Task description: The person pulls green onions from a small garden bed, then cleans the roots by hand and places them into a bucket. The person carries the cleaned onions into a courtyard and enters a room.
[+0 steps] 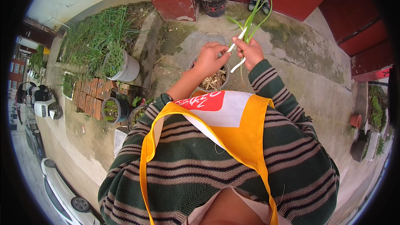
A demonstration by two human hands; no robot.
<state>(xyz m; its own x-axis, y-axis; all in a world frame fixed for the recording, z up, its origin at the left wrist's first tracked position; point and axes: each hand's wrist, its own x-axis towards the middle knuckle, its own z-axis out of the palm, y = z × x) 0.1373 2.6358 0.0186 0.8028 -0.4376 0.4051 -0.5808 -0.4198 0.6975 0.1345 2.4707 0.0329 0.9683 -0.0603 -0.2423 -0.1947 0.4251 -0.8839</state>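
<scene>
My right hand point(250, 51) is closed around a few green onions point(247, 34), their green leaves pointing up and away and white stems hanging at the lower left. The fingers of my left hand point(213, 57) meet at the side of one white stem, just left of my right hand; whether they pinch it is hard to tell. Below both hands stands a bucket point(229, 75) holding pale dry scraps point(214, 80), partly covered by my left hand and forearm.
A dark bucket point(213, 8) stands by the red wall, with a pair of shoes point(265, 4) to its right. At left are a planted bed point(93, 34), a white bucket of plants point(128, 67), stacked bricks point(93, 95) and a potted plant point(120, 109). A yellow apron point(250, 140) hangs over my chest.
</scene>
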